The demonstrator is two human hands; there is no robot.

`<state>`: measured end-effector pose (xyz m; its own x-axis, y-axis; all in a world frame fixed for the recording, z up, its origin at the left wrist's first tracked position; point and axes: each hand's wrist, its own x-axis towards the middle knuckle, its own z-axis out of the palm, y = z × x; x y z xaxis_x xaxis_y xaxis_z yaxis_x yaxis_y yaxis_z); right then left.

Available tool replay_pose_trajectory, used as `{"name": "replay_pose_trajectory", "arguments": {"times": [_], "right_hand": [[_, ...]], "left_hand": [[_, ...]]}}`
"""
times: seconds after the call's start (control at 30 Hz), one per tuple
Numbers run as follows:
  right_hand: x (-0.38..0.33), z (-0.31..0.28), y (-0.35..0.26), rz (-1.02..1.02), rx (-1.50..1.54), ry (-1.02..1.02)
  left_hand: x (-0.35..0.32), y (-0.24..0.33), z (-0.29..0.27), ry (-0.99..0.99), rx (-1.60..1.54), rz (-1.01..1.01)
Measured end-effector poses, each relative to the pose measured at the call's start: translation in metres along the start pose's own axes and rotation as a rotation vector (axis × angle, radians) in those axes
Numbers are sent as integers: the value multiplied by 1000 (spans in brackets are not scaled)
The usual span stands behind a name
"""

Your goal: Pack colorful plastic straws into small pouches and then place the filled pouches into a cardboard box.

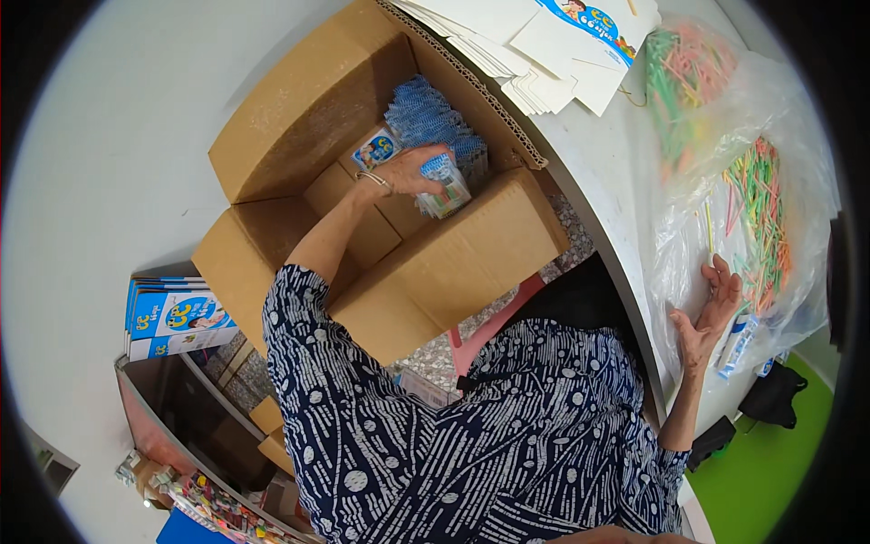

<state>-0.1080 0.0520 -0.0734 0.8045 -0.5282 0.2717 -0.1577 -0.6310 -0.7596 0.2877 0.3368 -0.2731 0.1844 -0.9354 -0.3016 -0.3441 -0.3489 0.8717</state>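
My left hand reaches into an open cardboard box, its fingers wrapped round a bundle of small clear packets with blue-patterned tops. Beyond it, many similar blue-patterned packets are packed in rows inside the box. A small blue and white printed card shows beside the left wrist. Over the table on the right, my right hand is open, thumb and fingers apart. A thin yellow stick is close to its fingertips; whether they touch, I cannot tell.
A clear plastic bag with thin pink, green and orange sticks covers the right of the white table. White printed cards are stacked at the far side. Blue folded cartons stand at left; a pink stool is below.
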Motion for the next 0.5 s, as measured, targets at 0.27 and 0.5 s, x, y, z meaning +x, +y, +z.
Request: {"name": "replay_pose_trajectory", "arguments": {"times": [0.27,0.5], "right_hand": [[23,30,-61,-281,-338,-33],[54,123,-120,-447,-133,-591]], "left_hand": [[-97,-8,1,291,-13,-120],[-112,51,12,614,187,-88]]}}
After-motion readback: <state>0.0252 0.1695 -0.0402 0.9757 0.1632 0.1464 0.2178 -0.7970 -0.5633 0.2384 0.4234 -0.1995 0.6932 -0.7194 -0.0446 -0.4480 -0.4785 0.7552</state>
